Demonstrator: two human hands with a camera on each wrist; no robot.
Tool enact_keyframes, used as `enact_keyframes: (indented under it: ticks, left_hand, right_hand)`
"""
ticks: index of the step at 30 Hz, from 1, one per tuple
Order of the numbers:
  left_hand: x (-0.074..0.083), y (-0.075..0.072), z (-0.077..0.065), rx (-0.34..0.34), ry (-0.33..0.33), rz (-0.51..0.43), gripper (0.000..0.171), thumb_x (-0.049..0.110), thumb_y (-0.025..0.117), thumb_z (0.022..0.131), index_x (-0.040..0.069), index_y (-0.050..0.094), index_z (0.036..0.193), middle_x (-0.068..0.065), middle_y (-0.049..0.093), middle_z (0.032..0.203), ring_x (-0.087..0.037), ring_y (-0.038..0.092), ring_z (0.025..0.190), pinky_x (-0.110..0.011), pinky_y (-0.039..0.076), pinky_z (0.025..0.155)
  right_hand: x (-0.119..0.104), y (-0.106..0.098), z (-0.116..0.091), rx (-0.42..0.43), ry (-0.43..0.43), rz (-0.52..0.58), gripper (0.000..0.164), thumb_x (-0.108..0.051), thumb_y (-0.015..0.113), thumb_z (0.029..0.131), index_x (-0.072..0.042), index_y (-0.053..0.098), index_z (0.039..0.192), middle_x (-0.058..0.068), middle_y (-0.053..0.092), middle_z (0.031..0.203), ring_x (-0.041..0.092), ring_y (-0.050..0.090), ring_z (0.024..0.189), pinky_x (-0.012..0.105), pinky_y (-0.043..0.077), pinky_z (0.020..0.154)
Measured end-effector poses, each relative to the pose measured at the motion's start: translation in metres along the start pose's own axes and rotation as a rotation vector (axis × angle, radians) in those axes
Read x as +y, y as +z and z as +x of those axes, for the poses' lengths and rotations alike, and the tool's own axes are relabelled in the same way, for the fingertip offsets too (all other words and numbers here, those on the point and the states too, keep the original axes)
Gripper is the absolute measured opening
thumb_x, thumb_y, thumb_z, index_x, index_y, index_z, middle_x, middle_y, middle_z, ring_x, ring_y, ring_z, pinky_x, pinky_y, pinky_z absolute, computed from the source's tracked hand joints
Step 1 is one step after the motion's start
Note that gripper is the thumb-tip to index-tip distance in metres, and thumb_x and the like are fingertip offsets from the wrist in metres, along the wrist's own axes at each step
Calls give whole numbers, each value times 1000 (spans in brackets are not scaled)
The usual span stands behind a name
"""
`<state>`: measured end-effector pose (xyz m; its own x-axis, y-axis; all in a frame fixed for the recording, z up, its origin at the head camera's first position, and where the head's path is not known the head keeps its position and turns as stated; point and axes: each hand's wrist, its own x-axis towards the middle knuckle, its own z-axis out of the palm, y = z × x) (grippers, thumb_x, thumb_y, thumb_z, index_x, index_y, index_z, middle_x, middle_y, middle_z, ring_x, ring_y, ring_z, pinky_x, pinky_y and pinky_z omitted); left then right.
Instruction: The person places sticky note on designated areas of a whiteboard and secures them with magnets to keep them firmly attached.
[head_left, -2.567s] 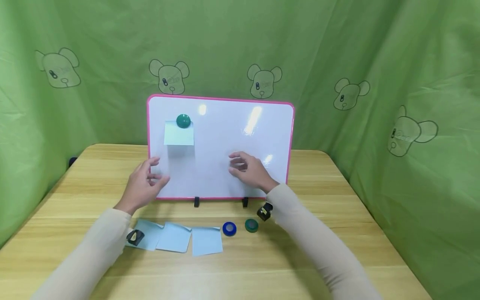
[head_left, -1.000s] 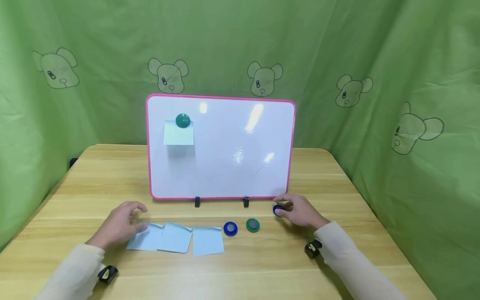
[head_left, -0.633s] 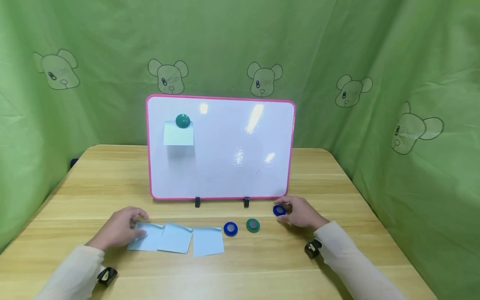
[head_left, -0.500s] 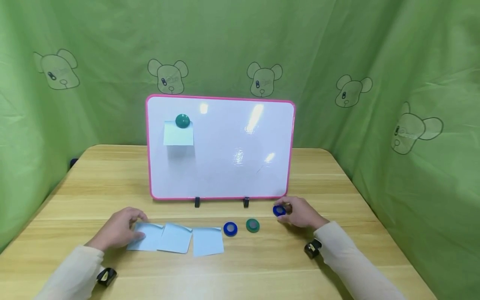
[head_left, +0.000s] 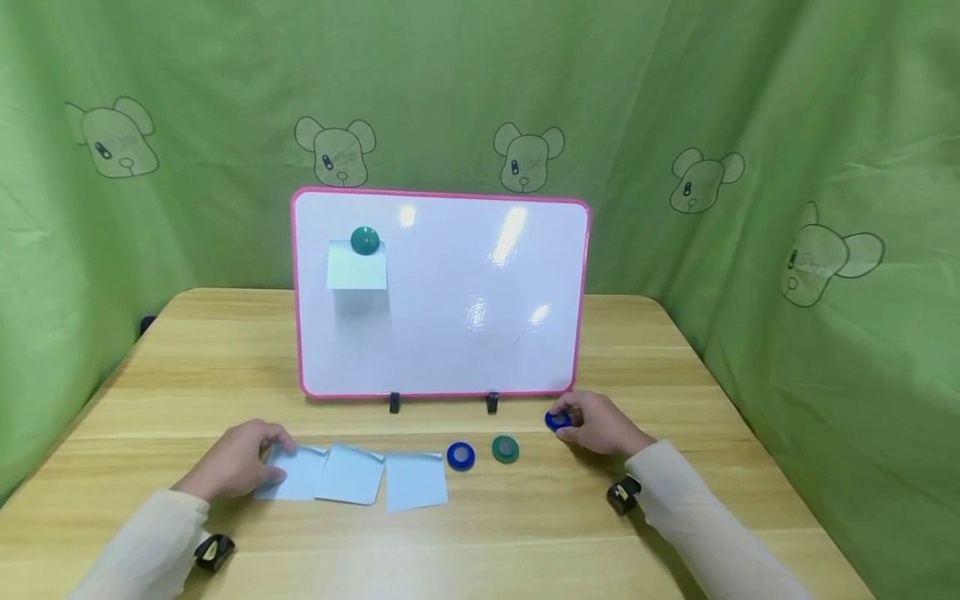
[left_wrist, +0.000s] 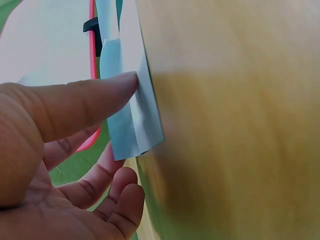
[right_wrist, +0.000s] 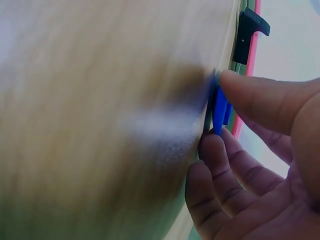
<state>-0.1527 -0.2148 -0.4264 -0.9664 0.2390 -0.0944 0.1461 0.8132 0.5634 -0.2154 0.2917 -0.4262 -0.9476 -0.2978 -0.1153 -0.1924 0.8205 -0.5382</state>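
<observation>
My left hand (head_left: 236, 458) is at the leftmost light-blue sticky note (head_left: 303, 477) on the table. Its thumb lies on the note and its index finger is at the top edge; in the left wrist view the note (left_wrist: 122, 127) shows bent under the thumb, other fingers curled at its end. Over on the right, my right hand (head_left: 600, 423) holds a round blue magnet (head_left: 556, 421) by its rim, between thumb and fingers, grey disc up. Seen edge-on in the right wrist view, the blue magnet (right_wrist: 220, 110) sits right at the tabletop.
A pink-framed whiteboard (head_left: 450, 333) stands on black feet behind the hands. A green magnet (head_left: 365, 241) pins one sticky note (head_left: 356, 271) to it. Between the hands lie two more notes (head_left: 351, 477), a blue magnet (head_left: 461, 456) and a green magnet (head_left: 506, 449).
Both hands have come down from in front of the whiteboard to the table. The left thumb and index finger have closed on the note; the right fingers have closed round the blue magnet.
</observation>
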Motion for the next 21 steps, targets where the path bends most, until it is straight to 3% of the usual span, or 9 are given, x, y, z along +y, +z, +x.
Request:
enact_keyframes:
  ticks: [6,16,21]
  left_hand:
    - [2,0,0,-5,20,6,35,-1,80,70,4,71,103,-19,66,110,-42,56,106,-59,45,92]
    - [5,1,-1,9,10,9,40,-3,81,68,4,71,106,-12,64,103,-27,56,91,-51,50,84]
    - [5,2,-2,19,1,-1,41,-7,79,68,5,70,106,-11,61,103,-27,55,91,-50,50,83]
  right_hand:
    - [0,-1,0,-3,-24,-28,23,-8,75,84,-9,66,106,3,61,95,18,53,79,36,49,74]
    - [-1,-1,1,10,-12,5,16,-12,69,90,-8,67,105,3,62,95,18,53,79,33,48,71]
    - [1,0,1,15,-19,21,14,-12,64,93,-7,67,105,2,63,96,18,53,80,34,49,71]
